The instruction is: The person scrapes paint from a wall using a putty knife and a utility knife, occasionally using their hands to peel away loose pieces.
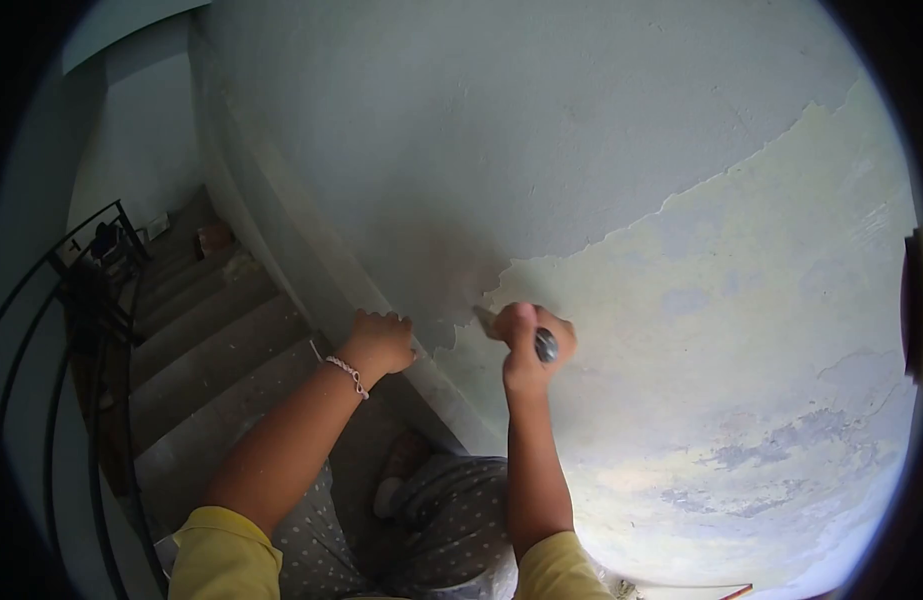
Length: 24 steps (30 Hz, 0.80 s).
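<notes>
My right hand (537,345) is wrapped round the dark rounded handle of a scraper (486,322). The scraper's blade points up and left at the wall, beside the ragged edge where grey paint (601,150) meets a paler bare patch (701,290). To the left, my left hand (379,343) is held near the wall's base ledge with its fingers curled; the palm side is hidden. A braided bracelet (349,376) is on the left wrist.
Stairs (216,345) run along the left, with a black metal railing (56,340) at their outer side. A reddish-brown block (214,238) lies on an upper step. A dark object (915,305) stands at the right edge.
</notes>
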{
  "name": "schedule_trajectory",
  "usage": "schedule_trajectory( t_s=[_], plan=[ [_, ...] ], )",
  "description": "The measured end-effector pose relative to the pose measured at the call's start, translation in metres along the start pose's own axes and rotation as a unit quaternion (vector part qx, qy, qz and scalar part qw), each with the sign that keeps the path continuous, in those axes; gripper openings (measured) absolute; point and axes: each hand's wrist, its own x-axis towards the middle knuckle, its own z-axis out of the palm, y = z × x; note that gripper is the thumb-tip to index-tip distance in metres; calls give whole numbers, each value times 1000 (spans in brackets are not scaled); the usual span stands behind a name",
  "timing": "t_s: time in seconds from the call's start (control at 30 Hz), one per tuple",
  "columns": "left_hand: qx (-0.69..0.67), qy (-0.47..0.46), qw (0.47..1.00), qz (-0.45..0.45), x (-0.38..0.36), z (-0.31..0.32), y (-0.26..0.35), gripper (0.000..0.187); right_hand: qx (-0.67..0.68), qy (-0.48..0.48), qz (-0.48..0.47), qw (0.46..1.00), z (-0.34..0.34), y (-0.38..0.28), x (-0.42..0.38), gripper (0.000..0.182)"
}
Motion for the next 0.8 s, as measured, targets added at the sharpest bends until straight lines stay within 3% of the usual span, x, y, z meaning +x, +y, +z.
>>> schedule_trajectory(
  t_s=[0.03,0.13,0.23,0.3,0.37,0.43,0.5,0.57,0.63,0.7,0.77,0.8],
  plan=[
    [2,1,1000,2,0,1,0,56,-1,2,-1,1000,-2,1,-3,34],
    [13,13,1000,-11,1,-2,-3,55,-9,-10,-132,991,-3,-21,4,32],
    [5,9,1000,-19,-2,2,0,54,-5,-2,-128,992,-4,-33,9,31],
    [-1,10,1000,-14,1,5,0,55,-77,-4,-129,989,0,-15,6,31],
    [-2,3,1000,-11,1,5,1,55,-66,-67,-77,993,6,-11,1,33],
    [-7,-2,1000,-13,-1,6,1,56,-66,-61,-129,988,9,-28,2,36],
    [7,8,1000,-18,0,8,-1,57,101,-33,-142,984,6,-36,1,37],
    [2,9,1000,-16,1,7,-4,56,41,-22,-184,982,8,-19,3,40],
    [-1,7,1000,-10,-3,7,-4,55,-48,-38,-63,996,9,9,-2,51],
    [5,2,1000,-12,-5,4,-8,54,-40,-44,-76,995,5,0,0,51],
    [3,7,1000,-18,-4,5,-12,53,-2,-38,-155,987,3,-19,3,50],
    [6,5,1000,-19,-5,7,-13,53,50,-52,-141,987,2,-20,4,49]
  ],
)
